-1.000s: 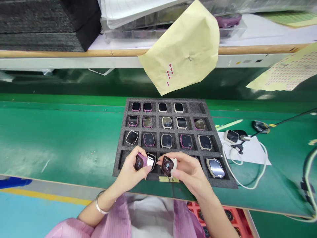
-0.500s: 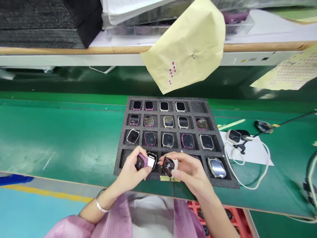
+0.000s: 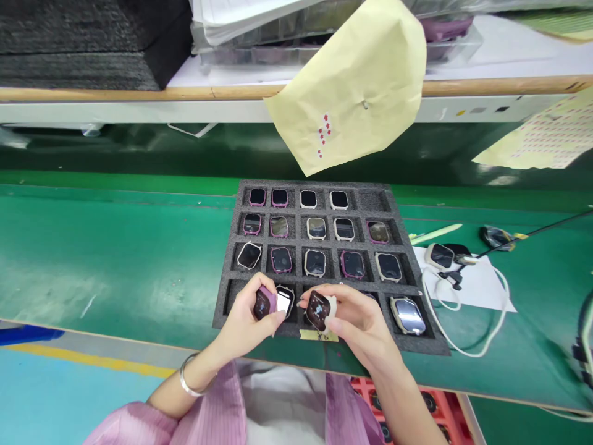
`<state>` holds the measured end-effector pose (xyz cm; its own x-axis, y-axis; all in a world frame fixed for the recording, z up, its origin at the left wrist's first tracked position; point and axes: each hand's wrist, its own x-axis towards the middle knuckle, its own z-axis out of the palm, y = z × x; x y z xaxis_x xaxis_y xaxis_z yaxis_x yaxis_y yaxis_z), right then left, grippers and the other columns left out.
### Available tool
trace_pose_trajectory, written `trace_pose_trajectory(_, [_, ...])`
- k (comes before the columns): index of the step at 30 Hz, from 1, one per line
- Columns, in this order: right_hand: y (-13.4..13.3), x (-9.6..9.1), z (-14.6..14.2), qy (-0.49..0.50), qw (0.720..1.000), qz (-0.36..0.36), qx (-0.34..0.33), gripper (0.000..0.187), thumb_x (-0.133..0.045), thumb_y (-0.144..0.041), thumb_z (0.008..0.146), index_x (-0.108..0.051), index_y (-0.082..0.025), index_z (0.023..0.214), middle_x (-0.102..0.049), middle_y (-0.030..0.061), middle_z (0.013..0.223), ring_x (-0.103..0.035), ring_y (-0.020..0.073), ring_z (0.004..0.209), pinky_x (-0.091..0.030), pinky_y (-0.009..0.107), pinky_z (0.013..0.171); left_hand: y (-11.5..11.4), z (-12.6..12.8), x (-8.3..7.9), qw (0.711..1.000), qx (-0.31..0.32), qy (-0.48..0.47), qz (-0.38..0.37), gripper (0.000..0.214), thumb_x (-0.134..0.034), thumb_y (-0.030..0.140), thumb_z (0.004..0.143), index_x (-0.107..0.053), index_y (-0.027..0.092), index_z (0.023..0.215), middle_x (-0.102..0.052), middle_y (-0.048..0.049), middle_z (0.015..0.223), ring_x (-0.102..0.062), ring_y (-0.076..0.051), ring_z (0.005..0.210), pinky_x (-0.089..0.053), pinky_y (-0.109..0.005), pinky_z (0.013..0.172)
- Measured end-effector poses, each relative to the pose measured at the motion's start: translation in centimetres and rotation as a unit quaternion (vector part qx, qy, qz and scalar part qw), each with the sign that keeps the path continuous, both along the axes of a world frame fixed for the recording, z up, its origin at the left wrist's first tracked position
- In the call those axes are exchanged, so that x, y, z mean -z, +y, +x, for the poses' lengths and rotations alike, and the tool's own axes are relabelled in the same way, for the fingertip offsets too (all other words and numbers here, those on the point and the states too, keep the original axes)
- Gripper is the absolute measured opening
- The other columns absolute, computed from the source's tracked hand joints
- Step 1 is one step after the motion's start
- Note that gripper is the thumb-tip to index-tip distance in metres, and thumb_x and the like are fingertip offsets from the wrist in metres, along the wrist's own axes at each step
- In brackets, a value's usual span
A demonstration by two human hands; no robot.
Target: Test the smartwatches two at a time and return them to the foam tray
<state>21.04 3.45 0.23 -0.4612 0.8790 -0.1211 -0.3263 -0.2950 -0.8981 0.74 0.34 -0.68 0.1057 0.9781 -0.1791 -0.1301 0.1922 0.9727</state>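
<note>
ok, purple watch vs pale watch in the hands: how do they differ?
Case: purple watch is purple, pale watch off-white.
Hold: purple watch in left hand, pale watch in right hand.
View: purple watch's screen is partly covered, pale watch's shows more fully.
Shared: dark screens with lit graphics.

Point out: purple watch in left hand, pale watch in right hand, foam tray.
Purple watch (image 3: 262,304), head view: on its screen.
Pale watch (image 3: 318,310), head view: on its screen.
Foam tray (image 3: 372,199), head view: floor of its back-right compartment.
</note>
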Motion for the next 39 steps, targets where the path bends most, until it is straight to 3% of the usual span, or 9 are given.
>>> trace_pose_trajectory(5, [-0.02,-0.20,-0.04,-0.006,1.000,-0.009,0.003,0.028,-0.077,-0.027,0.079,-0.070,-0.026,0.106,-0.073,0.0067,0.102,-0.068,0.0249,0.096,-0.052,0.039,0.089,0.01,0.02,-0.11,1.000,-0.003,-0.004,-0.002,0.024,-0.059,0.007,0.077,-0.040,0.021,0.083,-0.048,0.0085,0.068,-0.044,-0.003,0.043,-0.034,-0.017,0.045])
trace_pose_trajectory(14, [0.23,0.61,0.25,0.011,1.000,0.011,-0.022,0.028,-0.076,-0.025,0.081,-0.070,-0.027,0.109,-0.073,0.0067,0.104,-0.069,0.0231,0.096,-0.054,0.034,0.085,0.10,0.05,-0.11,1.000,0.000,0.013,0.005,0.024,-0.059,0.007,0.076,-0.040,0.021,0.083,-0.048,0.0086,0.068,-0.045,-0.004,0.045,-0.035,-0.018,0.048])
trace_pose_trajectory(31, [0.04,0.00,0.02,-0.011,1.000,0.003,0.006,0.028,-0.078,-0.031,0.078,-0.069,-0.026,0.105,-0.072,0.0075,0.100,-0.067,0.0257,0.095,-0.053,0.040,0.085,0.16,0.15,-0.29,1.000,-0.024,-0.020,-0.001,0.024,-0.062,0.012,0.077,-0.042,0.021,0.084,-0.048,0.0085,0.066,-0.048,-0.005,0.043,-0.036,-0.018,0.045])
trace_pose_trajectory(39, [-0.02,0.10,-0.01,-0.002,1.000,0.001,0.004,0.028,-0.078,-0.028,0.078,-0.069,-0.025,0.105,-0.072,0.0074,0.101,-0.068,0.0247,0.095,-0.053,0.037,0.085,0.08,0.09,-0.25,1.000,-0.020,-0.017,-0.006,0.025,-0.061,0.009,0.077,-0.040,0.021,0.083,-0.048,0.0092,0.066,-0.047,-0.004,0.042,-0.037,-0.016,0.045])
